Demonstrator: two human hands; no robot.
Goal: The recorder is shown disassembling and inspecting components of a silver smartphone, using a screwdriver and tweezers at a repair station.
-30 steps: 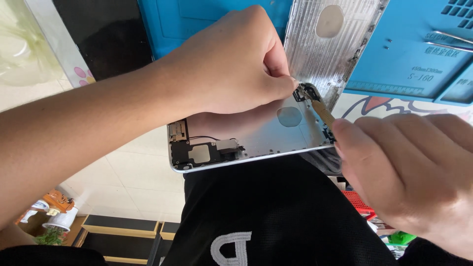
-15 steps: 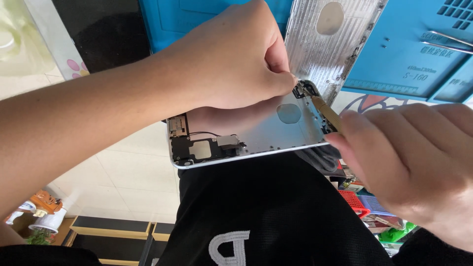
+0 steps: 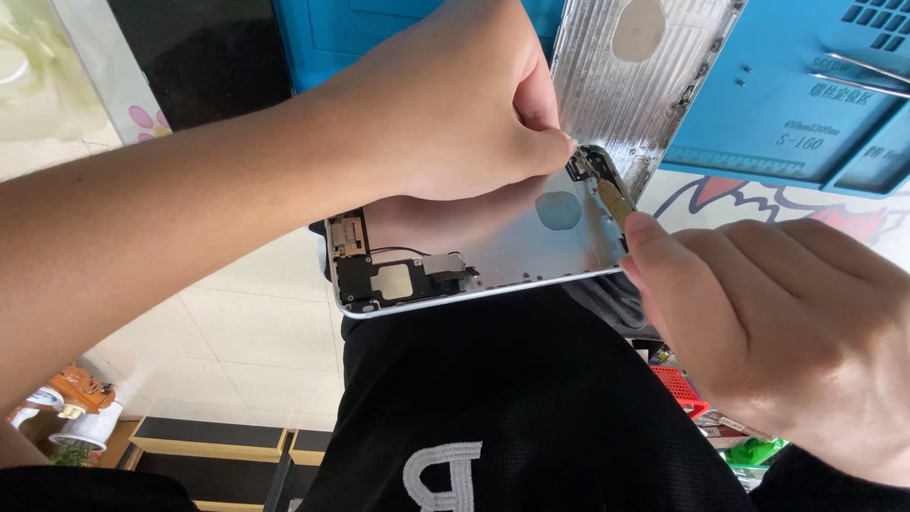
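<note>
Left hand (image 3: pixel 455 104): grip clamped on the phone housing (image 3: pixel 493 251); hold it steady.
Right hand (image 3: pixel 787 332): grip pinched on the thin tool (image 3: pixel 614 196); work gently, no levering.

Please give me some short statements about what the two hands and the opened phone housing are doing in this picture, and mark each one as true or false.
1. The left hand pinches at the top corner of the silver phone housing. True.
2. The right hand holds a thin tool with a brass-coloured shaft against the housing. True.
3. The housing lies flat on the blue work mat. False: it is held in the air, above a black garment.
4. A second, bare metal housing lies on the mat. True.
5. The tweezers are in the right hand. False: they rest on the mat.
</note>
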